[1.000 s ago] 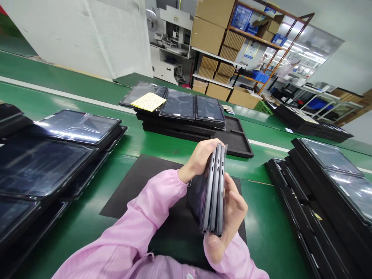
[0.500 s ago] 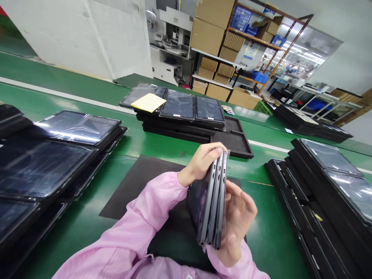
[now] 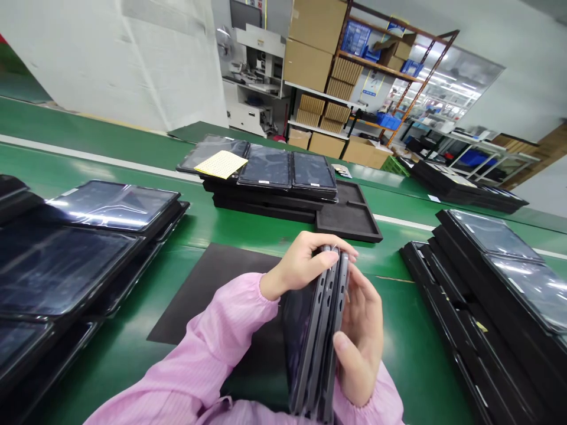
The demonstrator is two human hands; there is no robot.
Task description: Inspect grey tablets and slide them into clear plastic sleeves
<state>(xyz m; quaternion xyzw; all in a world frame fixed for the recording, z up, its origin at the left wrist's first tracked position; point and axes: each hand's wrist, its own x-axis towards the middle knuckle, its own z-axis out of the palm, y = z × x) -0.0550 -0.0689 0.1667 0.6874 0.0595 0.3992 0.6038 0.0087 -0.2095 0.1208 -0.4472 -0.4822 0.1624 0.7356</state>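
Edgewise, three tablets, ports facing up, long axis running forward

Near the middle of the tabletop's near edge, three tablets stood on edge, side by side, between the left hand and right hand, above a mat; tablet-laden tray stacks lay toward the near left and near right corners; toward the far edge, another tray stack carried tablets in a row, a sticker sheet over the leftmost; beyond that edge stood cartons, a shelving rack to their right
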